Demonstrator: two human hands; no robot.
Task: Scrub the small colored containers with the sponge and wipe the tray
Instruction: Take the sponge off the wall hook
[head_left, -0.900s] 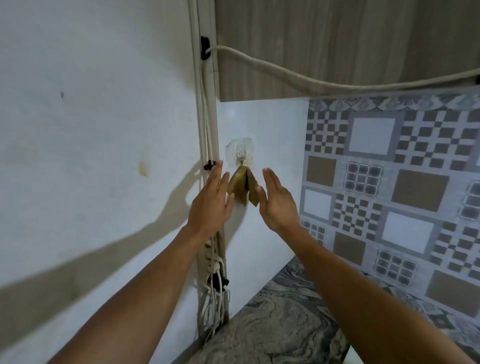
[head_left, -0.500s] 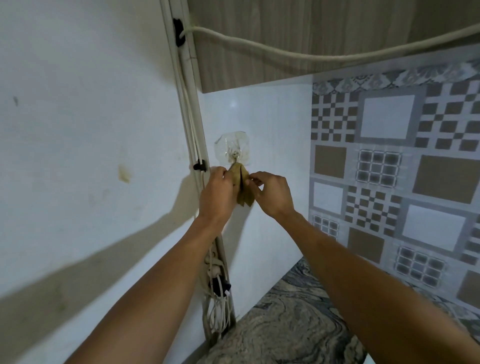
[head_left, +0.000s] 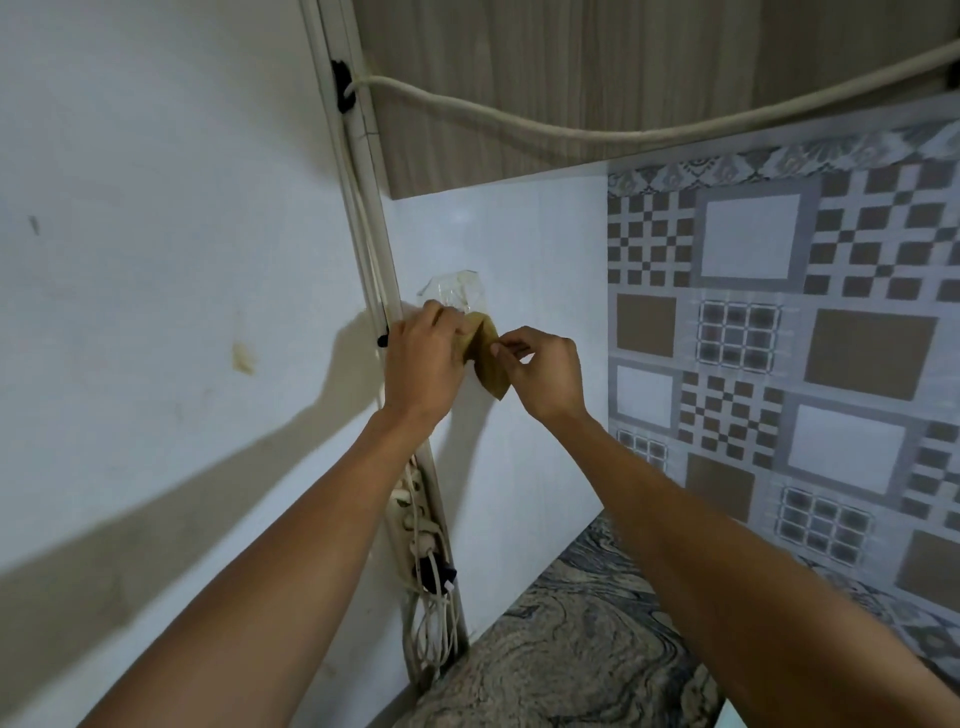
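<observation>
Both hands grip a tan cloth (head_left: 485, 364) hanging below a clear wall hook (head_left: 452, 296): left hand (head_left: 423, 364) closed on its upper fold, right hand (head_left: 540, 371) pinching its edge. Judged step: fetching the wiping cloth. Next, lift it free of the hook above the grip.

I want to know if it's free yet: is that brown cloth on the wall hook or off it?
Cannot tell. The cloth sits just below the clear hook, pinched by both hands, which hide its top.

Open hands closed on cloth (head_left: 488, 364); right hand (head_left: 545, 371) pulling it rightward
</observation>
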